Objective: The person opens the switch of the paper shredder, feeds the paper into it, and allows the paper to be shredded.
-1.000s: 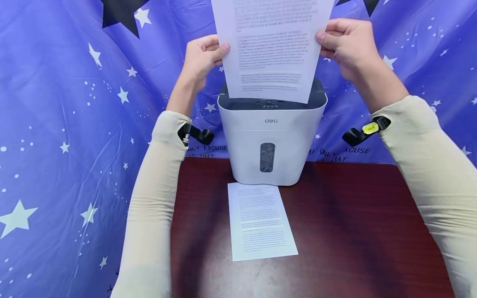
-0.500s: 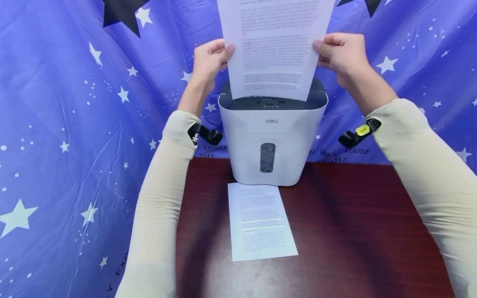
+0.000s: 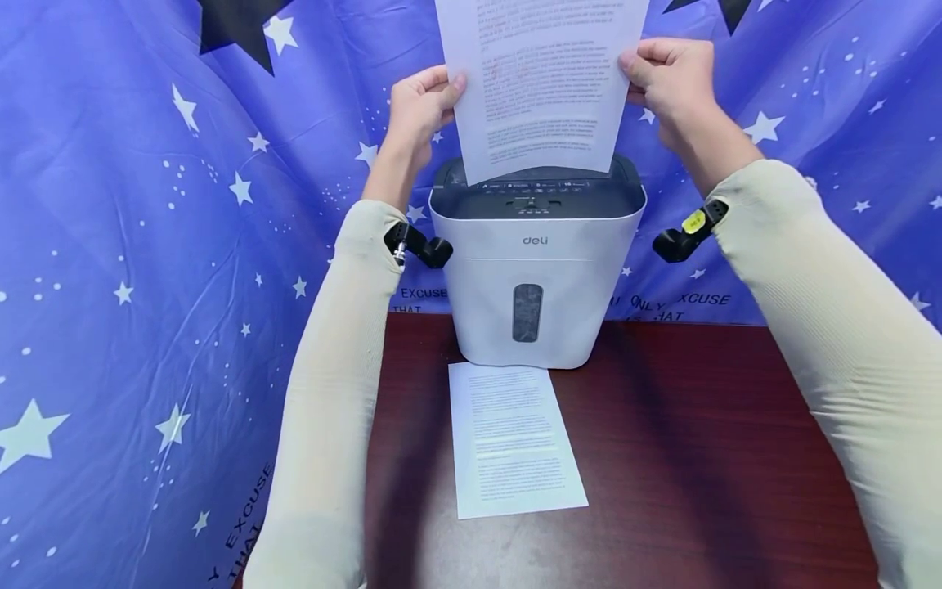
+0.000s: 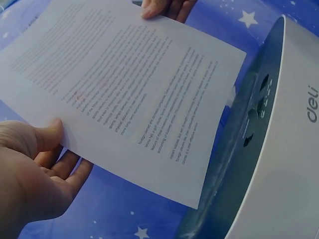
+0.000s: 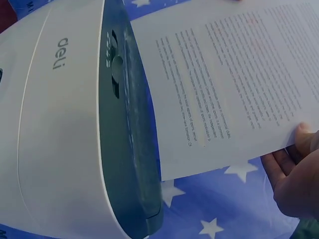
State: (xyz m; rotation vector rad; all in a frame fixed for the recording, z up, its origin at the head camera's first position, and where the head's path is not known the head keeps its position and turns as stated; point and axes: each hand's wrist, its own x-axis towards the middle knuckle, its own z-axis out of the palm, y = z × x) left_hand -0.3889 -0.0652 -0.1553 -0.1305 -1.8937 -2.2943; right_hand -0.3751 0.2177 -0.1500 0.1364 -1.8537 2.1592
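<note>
A printed sheet of paper (image 3: pixel 545 90) hangs over the white paper shredder (image 3: pixel 539 286), its top cut off by the head view. My left hand (image 3: pixel 423 114) pinches the sheet's left edge between thumb and fingers. On the opposite edge, my right hand (image 3: pixel 677 86) pinches it the same way. In the left wrist view, a gap shows between the sheet's lower edge and the shredder's dark top (image 4: pixel 249 119). The right wrist view shows the right thumb on the printed face, fingers behind, and the lower edge beside the shredder top (image 5: pixel 132 124).
A second printed sheet (image 3: pixel 515 442) lies flat on the dark red table (image 3: pixel 677 458), its far edge against or under the shredder's base. Behind and to the left hangs a blue curtain (image 3: pixel 184 245) with stars. Black wrist cameras sit at both cuffs.
The held sheet dips slightly, then rises away from the shredder top, showing more of its panel. My left hand has shifted right and my right hand slightly left. The sheet on the table stays put.
</note>
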